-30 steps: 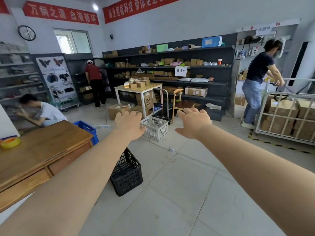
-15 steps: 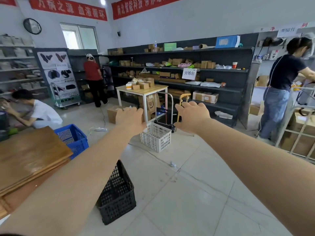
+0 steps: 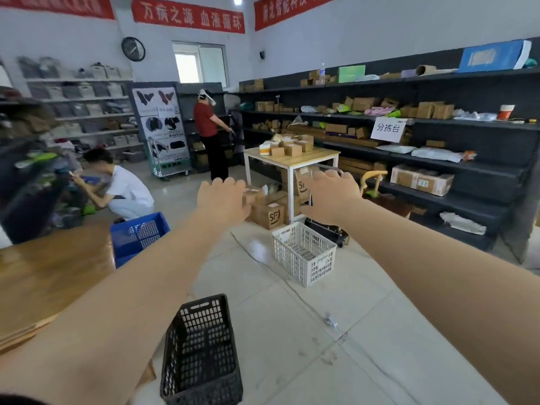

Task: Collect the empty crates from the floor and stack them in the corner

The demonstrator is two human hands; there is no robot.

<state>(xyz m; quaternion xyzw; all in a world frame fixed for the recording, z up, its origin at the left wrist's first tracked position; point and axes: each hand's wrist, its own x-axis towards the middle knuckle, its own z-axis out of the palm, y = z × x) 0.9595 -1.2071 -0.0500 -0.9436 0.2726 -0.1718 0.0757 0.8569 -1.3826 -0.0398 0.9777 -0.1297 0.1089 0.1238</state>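
Three empty crates stand on the tiled floor. A black crate (image 3: 201,352) is nearest, just below my left forearm. A white crate (image 3: 304,254) sits further ahead, below and between my hands. A blue crate (image 3: 138,235) rests at the left beside a wooden desk. My left hand (image 3: 222,198) and my right hand (image 3: 330,197) are stretched forward at chest height, fingers loosely spread, holding nothing and touching no crate.
A wooden desk (image 3: 43,276) fills the left foreground. A small table (image 3: 292,159) with boxes stands ahead, cardboard boxes (image 3: 267,214) and a hand cart under it. Dark shelves (image 3: 438,159) line the right wall. One person (image 3: 117,188) crouches at the left, another (image 3: 209,133) stands at the back.
The view has turned left and moved forward: the crates and table have shifted right and closer, the blue crate shows in full, and the person at the right has left the frame. Both hands stay outstretched.
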